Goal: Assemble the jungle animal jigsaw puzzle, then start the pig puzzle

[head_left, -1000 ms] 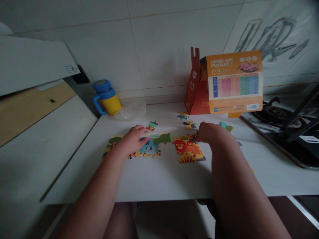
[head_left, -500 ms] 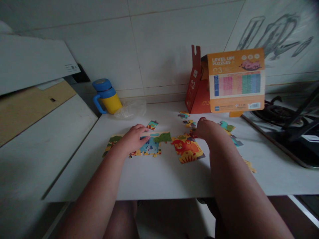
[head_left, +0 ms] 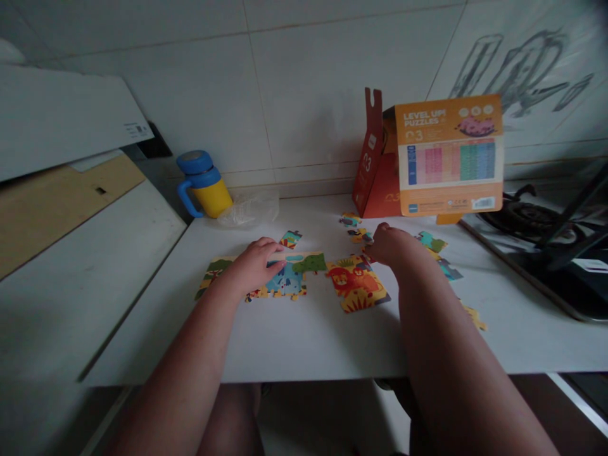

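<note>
My left hand (head_left: pixel 256 263) lies with its fingers stretched out over the joined jigsaw section (head_left: pixel 287 278), which shows a blue animal and green trees. Part of that section is hidden under the palm. My right hand (head_left: pixel 387 246) is closed, its fingers bent down at a small red puzzle piece (head_left: pixel 368 256), mostly covered by the hand. Just in front of it lies a joined lion section (head_left: pixel 358 285), tilted and apart from the left section. A loose piece (head_left: pixel 291 239) lies beyond my left fingertips.
More loose pieces (head_left: pixel 350 220) lie behind my right hand, and others (head_left: pixel 432 241) to its right. An opened orange-red puzzle box (head_left: pixel 451 155) stands at the back. A blue-yellow flask (head_left: pixel 206 187) and a clear plastic bag (head_left: pixel 251 209) are back left. A gas stove (head_left: pixel 546 240) borders the right.
My right hand has shifted very slightly left and down. The left hand and the joined sections stay nearly where they were.
</note>
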`<state>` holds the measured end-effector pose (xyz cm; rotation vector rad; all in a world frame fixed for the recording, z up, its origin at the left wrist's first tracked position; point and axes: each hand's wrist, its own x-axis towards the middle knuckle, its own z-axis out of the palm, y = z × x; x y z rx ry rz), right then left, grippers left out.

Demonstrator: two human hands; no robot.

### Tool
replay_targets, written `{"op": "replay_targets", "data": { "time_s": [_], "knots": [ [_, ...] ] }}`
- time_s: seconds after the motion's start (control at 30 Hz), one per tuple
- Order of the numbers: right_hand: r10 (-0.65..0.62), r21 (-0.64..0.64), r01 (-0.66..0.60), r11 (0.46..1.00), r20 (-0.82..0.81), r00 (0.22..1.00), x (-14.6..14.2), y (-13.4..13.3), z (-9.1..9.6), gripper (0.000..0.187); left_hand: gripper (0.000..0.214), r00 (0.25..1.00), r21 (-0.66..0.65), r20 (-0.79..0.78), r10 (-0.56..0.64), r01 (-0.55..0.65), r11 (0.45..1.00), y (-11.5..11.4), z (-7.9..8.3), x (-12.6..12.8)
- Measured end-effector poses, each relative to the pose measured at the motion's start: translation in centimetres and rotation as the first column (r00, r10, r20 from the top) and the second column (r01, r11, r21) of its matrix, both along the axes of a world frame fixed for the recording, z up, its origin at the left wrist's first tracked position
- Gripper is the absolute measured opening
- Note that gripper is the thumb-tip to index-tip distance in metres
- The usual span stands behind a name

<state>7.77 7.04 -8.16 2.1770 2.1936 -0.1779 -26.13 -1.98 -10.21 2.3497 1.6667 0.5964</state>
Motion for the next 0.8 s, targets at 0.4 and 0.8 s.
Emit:
{"op": "replay_targets", "data": {
  "time_s": [0.4,0.8],
  "knots": [
    [0.007,-0.019,-0.007,1.000,0.000,1.000,-0.6,-0.2,0.8,0.072,0.028,1.000,-0.008,-0.023,0.003,-0.003,1.000,-0.1,0.2,0.1],
    [0.188,0.287,-0.046,0.957,-0.490,0.851,-2.3,-0.7,2.8,0.023,0.025,1.000,0.009,-0.004,0.005,-0.005,1.000,0.0,0.2,0.2]
  ]
}}
